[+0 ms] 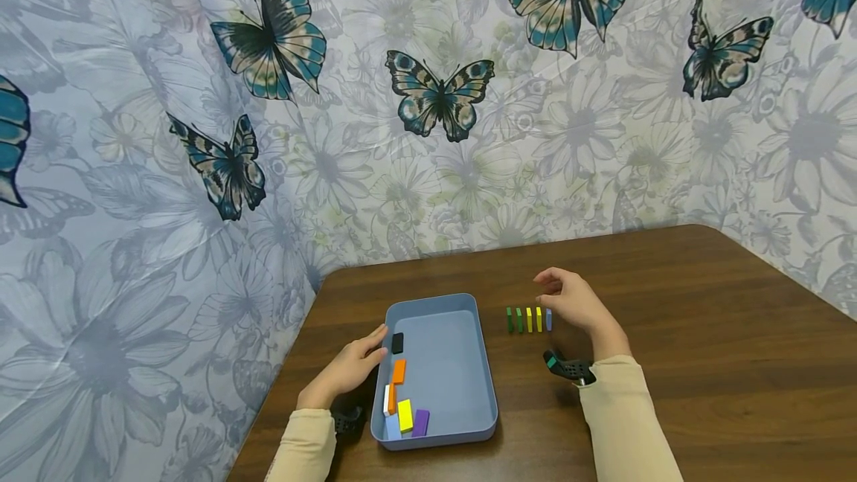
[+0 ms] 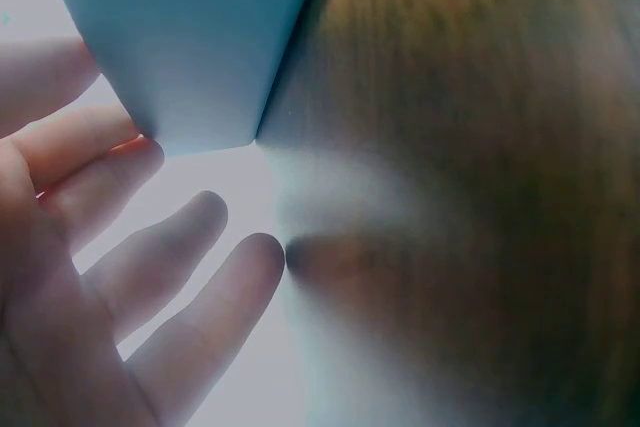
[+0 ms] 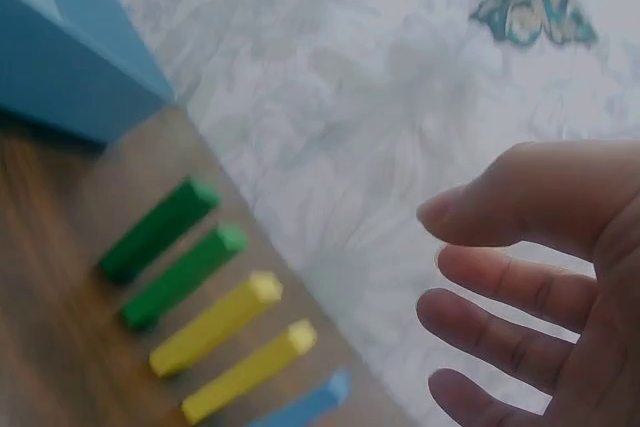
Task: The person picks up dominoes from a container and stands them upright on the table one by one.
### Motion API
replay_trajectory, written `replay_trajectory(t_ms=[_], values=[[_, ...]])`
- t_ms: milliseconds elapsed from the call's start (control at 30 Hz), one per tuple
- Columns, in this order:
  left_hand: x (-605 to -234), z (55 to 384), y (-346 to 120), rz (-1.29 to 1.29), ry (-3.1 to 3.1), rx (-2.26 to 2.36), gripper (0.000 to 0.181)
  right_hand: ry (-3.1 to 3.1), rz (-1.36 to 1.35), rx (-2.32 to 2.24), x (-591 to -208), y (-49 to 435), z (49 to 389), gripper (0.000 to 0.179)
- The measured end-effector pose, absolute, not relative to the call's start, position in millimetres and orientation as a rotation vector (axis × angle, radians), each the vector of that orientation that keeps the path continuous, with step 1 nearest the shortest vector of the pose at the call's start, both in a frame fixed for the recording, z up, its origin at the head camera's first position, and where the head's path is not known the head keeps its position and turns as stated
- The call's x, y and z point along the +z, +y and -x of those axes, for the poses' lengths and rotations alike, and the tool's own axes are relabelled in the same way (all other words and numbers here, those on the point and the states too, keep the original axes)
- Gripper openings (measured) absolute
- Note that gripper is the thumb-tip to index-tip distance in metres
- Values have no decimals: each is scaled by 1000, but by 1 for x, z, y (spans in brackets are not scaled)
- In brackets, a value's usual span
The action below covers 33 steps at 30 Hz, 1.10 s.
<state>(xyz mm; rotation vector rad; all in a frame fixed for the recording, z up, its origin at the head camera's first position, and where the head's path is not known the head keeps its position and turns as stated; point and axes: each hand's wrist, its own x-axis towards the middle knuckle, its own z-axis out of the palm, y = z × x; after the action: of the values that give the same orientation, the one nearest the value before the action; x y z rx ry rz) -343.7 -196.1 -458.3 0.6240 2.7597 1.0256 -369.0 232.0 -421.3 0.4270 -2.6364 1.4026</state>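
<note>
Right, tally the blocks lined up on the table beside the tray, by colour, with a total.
Green blocks: 2
Yellow blocks: 2
Blue block: 1
Total: 5

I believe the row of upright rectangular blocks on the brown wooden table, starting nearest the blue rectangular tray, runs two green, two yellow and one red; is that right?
Nearly: the last is a blue rectangular block, not red, as the right wrist view shows; the two green blocks and two yellow blocks are right.
</note>
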Motion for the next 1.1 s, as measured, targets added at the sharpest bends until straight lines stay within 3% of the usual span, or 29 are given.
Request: replay_trajectory(t_ms=[533,833,1100], values=[[-456,342,-197,-639,2768,1008,55,-2540,-812,1565,-392,176,365,24],[-454,343,-195,-622,2780,1018,53,-2509,-991,1713,-361,154,343,22],[-445,334,-190,-626,2749,1022,52,-2500,-1118,1803,-358,142,337,22]])
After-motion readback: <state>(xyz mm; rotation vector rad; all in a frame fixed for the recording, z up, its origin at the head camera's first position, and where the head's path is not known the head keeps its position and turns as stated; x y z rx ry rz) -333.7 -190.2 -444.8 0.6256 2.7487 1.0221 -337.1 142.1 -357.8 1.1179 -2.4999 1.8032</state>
